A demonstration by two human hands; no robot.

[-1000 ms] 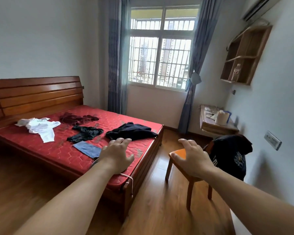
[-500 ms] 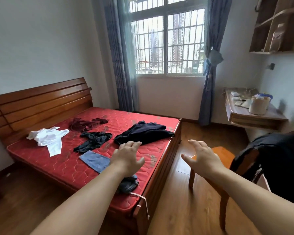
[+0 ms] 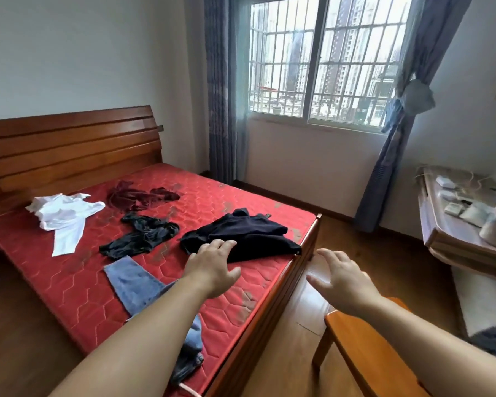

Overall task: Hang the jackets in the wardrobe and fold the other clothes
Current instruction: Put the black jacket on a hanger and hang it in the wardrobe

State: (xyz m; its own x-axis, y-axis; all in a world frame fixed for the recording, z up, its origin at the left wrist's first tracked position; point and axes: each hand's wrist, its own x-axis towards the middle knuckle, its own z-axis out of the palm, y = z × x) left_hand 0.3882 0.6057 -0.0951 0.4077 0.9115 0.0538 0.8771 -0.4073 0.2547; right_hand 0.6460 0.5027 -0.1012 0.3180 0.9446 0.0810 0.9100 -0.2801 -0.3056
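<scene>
While both arms reach out, the left hand [image 3: 212,267] hovers with loose, spread fingers over the dark jacket [image 3: 246,236] lying on the red mattress [image 3: 69,282]; the right hand [image 3: 341,282] hangs open above the floor [image 3: 341,233], grasping nothing.

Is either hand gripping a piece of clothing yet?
No: both the left hand and the right hand reach forward with fingers spread, holding nothing, the left just short of the dark garment on the bed.
</scene>
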